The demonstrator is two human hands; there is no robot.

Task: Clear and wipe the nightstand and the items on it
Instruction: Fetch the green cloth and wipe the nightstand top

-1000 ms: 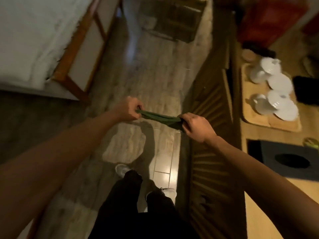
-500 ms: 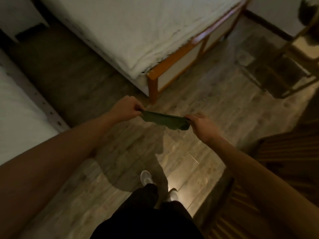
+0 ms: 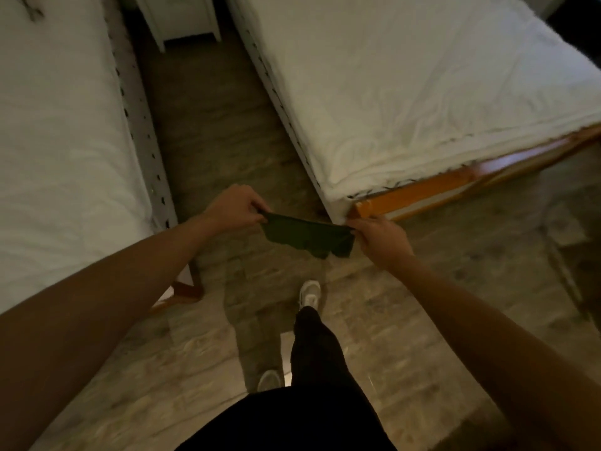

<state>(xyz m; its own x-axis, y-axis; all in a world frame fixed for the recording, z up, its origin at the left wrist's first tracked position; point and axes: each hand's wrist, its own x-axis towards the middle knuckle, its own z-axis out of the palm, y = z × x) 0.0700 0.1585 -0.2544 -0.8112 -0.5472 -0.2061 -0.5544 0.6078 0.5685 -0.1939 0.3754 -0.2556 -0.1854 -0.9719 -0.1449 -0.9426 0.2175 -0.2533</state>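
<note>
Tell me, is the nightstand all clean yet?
Not yet. Nothing looks wiped so far. Right now the left hand and the right hand each pinch an end of a green cloth, stretched between them above the floor. The white nightstand stands far off between the two beds, and only its lower part shows. Walking there, clearing it and wiping it all seem left to do.

You stand on a wood-look plank floor (image 3: 208,131) in dim, warm light, facing the aisle between two beds. The left bed (image 3: 58,131) and the right bed (image 3: 406,86) both carry white bedding, and the right one shows an orange wooden frame (image 3: 422,190). A white cabinet (image 3: 182,17) stands at the aisle's far end.
</note>
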